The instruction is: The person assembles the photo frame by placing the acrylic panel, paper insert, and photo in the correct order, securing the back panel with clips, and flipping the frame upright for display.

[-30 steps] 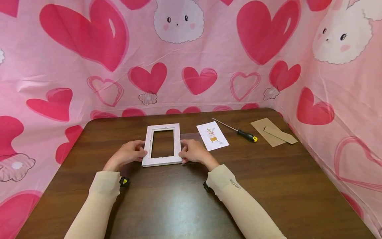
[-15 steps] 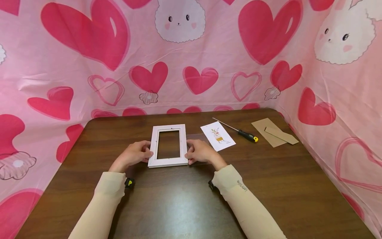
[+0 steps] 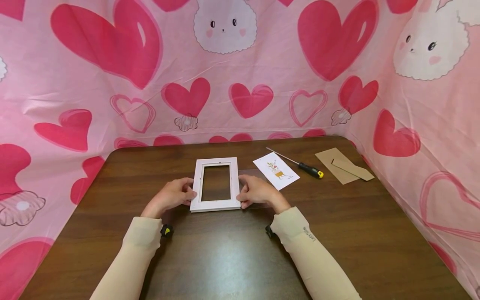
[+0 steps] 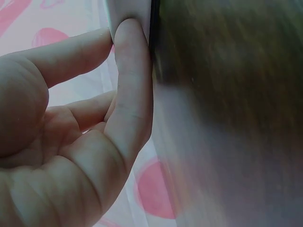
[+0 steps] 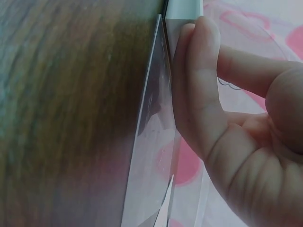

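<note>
A white picture frame [image 3: 215, 205] lies on the brown table, its opening showing bare wood. My left hand [image 3: 172, 195] pinches its left side between thumb and fingers; the left wrist view has a fingertip on the frame's edge [image 4: 131, 10]. On the opposite side my right hand [image 3: 258, 191] grips the frame likewise, fingertips at its white edge [image 5: 183, 9] in the right wrist view. A clear sheet [image 5: 149, 156] lies beside and partly beneath the right hand. Just right of it sits a white card [image 3: 276, 171] printed with a plant picture.
Behind the card lies a screwdriver [image 3: 309, 170] with a black and yellow handle. Farther right, a brown backing board [image 3: 330, 157] has a brown strip [image 3: 354, 170] on top. A pink heart-patterned cloth [image 3: 240, 66] hangs behind the dark wooden table [image 3: 375, 233].
Both hands have slid the frame to the right and slightly nearer. The clear sheet and the card have shifted right too, the card turning a little. Screwdriver and brown pieces stay put.
</note>
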Demonstrator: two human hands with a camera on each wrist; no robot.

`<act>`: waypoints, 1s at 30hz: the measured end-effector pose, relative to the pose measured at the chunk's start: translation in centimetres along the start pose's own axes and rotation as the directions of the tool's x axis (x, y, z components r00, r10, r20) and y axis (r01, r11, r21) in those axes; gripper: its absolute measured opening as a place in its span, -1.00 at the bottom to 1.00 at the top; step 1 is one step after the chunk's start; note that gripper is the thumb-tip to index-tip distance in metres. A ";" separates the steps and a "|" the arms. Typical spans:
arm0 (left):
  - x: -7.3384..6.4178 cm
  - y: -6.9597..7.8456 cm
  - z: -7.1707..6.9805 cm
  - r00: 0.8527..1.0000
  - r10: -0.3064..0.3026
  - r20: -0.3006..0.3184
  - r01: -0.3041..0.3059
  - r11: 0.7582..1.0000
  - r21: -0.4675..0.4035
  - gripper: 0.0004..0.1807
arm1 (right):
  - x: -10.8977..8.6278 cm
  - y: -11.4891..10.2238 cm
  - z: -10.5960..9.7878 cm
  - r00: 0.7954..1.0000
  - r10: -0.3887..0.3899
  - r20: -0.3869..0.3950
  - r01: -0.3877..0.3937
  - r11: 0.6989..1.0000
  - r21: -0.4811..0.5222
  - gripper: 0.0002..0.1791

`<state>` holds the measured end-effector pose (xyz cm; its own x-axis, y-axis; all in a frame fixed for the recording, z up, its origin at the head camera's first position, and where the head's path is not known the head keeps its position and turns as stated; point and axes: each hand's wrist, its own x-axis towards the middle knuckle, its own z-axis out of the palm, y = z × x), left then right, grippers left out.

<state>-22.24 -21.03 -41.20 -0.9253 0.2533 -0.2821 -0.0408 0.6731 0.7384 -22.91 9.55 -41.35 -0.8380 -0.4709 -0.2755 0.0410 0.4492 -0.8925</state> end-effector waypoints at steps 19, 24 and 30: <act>-0.1 0.4 0.3 1.000 -0.023 0.008 0.023 0.997 -0.068 -0.36 | -0.5 0.1 -2.0 0.998 -0.061 -0.005 0.059 0.987 -0.150 -0.19; -0.1 0.6 0.3 0.999 -0.034 0.013 0.035 0.995 -0.090 -0.35 | -0.5 0.1 -3.9 0.977 -0.190 -0.096 0.131 0.892 -0.433 -0.34; -0.3 0.3 0.2 0.999 -0.054 0.007 0.054 0.993 -0.108 -0.34 | 1.3 0.3 -5.1 0.980 -0.198 -0.037 0.125 0.742 -0.659 -0.25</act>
<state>-21.91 -20.75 -41.09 -0.9191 0.2219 -0.3255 -0.1312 0.6068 0.7840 -26.74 12.92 -40.11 -0.8492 -0.5220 -0.0800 -0.4329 0.7748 -0.4607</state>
